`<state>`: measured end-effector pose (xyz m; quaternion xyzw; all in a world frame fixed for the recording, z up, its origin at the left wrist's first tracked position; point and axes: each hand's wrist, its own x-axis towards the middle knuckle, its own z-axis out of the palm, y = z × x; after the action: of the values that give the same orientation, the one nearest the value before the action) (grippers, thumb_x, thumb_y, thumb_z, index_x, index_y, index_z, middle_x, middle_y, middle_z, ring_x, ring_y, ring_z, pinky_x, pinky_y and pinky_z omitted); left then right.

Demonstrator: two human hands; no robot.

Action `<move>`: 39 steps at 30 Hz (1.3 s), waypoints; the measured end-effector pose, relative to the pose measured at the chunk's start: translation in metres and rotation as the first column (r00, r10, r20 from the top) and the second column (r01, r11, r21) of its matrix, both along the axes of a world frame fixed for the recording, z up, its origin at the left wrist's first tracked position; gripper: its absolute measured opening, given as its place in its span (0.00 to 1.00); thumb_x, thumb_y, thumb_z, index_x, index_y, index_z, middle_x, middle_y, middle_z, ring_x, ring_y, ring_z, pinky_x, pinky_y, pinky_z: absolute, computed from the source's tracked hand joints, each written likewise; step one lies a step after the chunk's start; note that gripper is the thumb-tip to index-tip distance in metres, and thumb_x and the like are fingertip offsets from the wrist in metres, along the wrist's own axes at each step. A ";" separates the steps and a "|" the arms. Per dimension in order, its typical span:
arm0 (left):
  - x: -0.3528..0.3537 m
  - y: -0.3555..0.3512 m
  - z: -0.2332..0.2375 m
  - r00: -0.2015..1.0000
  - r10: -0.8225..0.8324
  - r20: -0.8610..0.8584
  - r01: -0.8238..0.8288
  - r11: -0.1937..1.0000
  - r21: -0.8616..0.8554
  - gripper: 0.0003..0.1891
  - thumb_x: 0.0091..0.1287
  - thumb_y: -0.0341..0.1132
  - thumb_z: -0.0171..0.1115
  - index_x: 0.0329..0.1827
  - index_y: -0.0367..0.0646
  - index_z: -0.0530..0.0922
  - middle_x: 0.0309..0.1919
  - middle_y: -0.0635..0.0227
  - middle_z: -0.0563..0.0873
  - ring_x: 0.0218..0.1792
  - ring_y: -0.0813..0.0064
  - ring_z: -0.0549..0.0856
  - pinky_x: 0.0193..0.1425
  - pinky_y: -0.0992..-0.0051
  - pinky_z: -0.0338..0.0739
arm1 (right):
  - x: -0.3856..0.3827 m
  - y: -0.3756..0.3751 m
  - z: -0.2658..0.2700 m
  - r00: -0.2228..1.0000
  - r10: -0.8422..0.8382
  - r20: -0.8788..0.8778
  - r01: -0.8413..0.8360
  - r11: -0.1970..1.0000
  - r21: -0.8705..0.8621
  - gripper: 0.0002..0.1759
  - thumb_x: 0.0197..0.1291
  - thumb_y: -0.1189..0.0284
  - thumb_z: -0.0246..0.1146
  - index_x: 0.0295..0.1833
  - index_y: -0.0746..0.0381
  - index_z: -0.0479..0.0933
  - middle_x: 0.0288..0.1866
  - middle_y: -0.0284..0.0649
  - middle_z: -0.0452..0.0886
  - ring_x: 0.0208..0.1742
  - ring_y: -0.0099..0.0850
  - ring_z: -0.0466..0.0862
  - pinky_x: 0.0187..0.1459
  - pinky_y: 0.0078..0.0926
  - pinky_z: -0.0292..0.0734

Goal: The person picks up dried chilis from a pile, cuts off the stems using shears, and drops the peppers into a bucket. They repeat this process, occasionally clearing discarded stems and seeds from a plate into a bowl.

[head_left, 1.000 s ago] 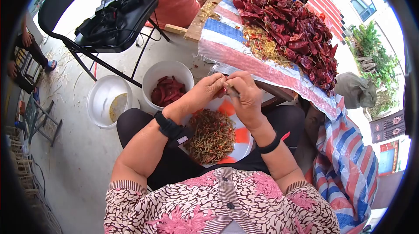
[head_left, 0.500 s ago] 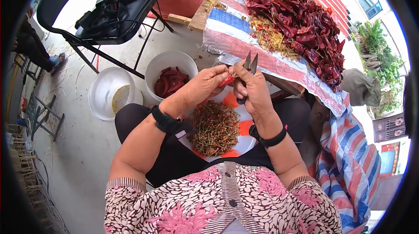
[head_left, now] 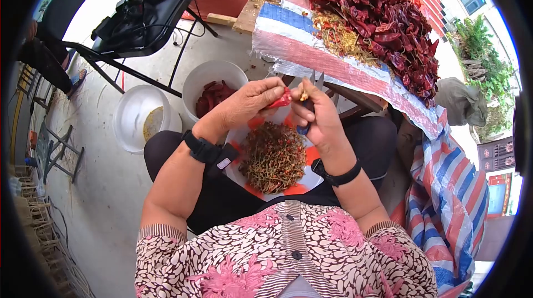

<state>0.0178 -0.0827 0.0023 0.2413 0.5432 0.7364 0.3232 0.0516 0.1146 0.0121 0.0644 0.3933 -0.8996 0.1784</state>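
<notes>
My left hand is closed on a red dried chili pepper, gripped by its thumb and fingers. Close beside it, my right hand is wrapped round scissors, with the blades pointing up past the fingers and a dark blue handle in the palm. A small yellowish stem end is pinched at this hand's fingertips, apart from the pepper. Below both hands, a white and orange tray in my lap bears a heap of cut chili stems.
A white bucket with red peppers stands ahead on the left, beside another white bucket. Ahead on the right, a table covered with a striped sheet carries piled dried chilies. A black folding chair stands left.
My hands have drawn slightly apart. The stem end is now separate from the pepper, in my right fingertips. The scissors have lowered a little and turned partly behind the fingers.
</notes>
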 end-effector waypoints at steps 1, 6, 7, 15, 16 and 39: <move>-0.002 0.002 -0.001 0.997 0.079 -0.017 -0.079 0.997 -0.023 0.11 0.76 0.43 0.50 0.46 0.45 0.74 0.27 0.83 0.69 0.25 0.93 0.66 0.27 0.89 0.61 | 0.006 0.000 0.000 0.998 -0.057 -0.017 0.059 0.992 0.111 0.16 0.69 0.59 0.58 0.37 0.61 0.75 0.24 0.30 0.75 0.13 0.15 0.63 0.16 0.16 0.59; -0.020 -0.018 -0.017 0.767 0.192 -0.612 -0.561 0.665 -0.494 0.09 0.70 0.35 0.54 0.47 0.40 0.75 0.36 0.60 0.82 0.36 0.62 0.81 0.43 0.66 0.75 | 0.031 0.027 -0.052 0.883 0.392 -0.256 0.230 0.114 0.967 0.24 0.58 0.55 0.66 0.46 0.65 0.70 0.29 0.45 0.80 0.28 0.39 0.80 0.32 0.36 0.73; -0.021 -0.023 -0.020 0.684 0.099 -0.722 -0.668 0.482 -0.567 0.11 0.67 0.34 0.56 0.48 0.40 0.75 0.38 0.55 0.83 0.39 0.56 0.82 0.46 0.61 0.75 | 0.040 0.026 -0.037 0.911 0.405 -0.078 0.112 -0.062 0.992 0.23 0.56 0.58 0.66 0.46 0.64 0.69 0.33 0.52 0.80 0.40 0.48 0.81 0.43 0.43 0.73; -0.020 -0.033 -0.035 0.527 -0.107 -0.843 -0.817 0.211 -0.537 0.17 0.58 0.36 0.64 0.50 0.44 0.76 0.47 0.56 0.82 0.53 0.51 0.77 0.55 0.54 0.71 | -0.004 0.090 -0.010 0.941 0.292 -0.169 0.219 -0.148 0.964 0.15 0.57 0.59 0.62 0.42 0.58 0.80 0.41 0.47 0.83 0.47 0.46 0.82 0.47 0.43 0.75; -0.019 -0.032 -0.035 0.608 -0.109 -0.786 -0.753 0.233 -0.615 0.17 0.57 0.36 0.65 0.50 0.44 0.76 0.48 0.57 0.82 0.54 0.50 0.76 0.56 0.53 0.71 | -0.016 0.100 0.003 0.949 0.196 -0.249 0.288 -0.209 0.934 0.14 0.58 0.61 0.62 0.43 0.57 0.81 0.42 0.46 0.82 0.48 0.46 0.81 0.48 0.43 0.75; -0.032 0.007 -0.036 0.705 -0.411 -0.578 -0.460 0.355 -0.814 0.20 0.61 0.39 0.60 0.55 0.41 0.77 0.43 0.52 0.84 0.46 0.51 0.83 0.52 0.57 0.78 | -0.145 0.250 0.032 0.826 0.176 -0.535 0.491 -0.690 0.532 0.14 0.60 0.68 0.61 0.52 0.53 0.71 0.49 0.40 0.77 0.48 0.45 0.81 0.44 0.45 0.76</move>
<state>-0.0139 -0.0756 -0.0333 0.2655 0.9417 0.1408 0.1516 -0.0931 0.3645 0.0440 0.1024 0.9562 -0.0139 -0.2739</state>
